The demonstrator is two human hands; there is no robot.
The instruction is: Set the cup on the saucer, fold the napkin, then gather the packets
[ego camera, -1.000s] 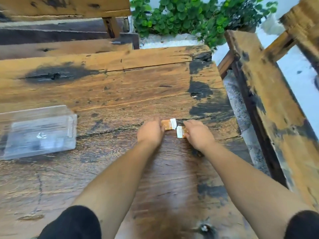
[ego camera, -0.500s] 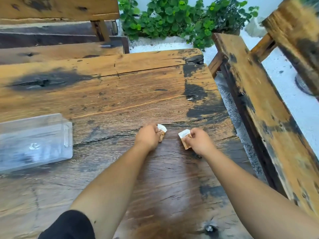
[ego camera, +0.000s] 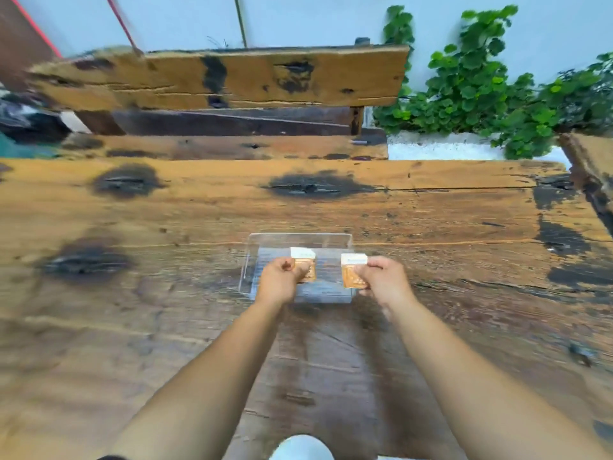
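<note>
My left hand pinches a small orange and white packet upright. A second orange and white packet is gripped the same way by my right hand. Both packets hang just above a clear plastic box that lies on the wooden table straight ahead of me. The left packet is over the box's middle, the right one over its right end. A rounded white object shows at the bottom edge; I cannot tell what it is. No saucer or napkin is in view.
A wooden bench stands beyond the table's far edge. Green plants grow at the back right against a pale wall. Another wooden bench edge shows at the far right.
Both hands lifted the packets off the table's right part and carried them left to above the clear box. My view swung left and up, so the box now sits in the centre.
</note>
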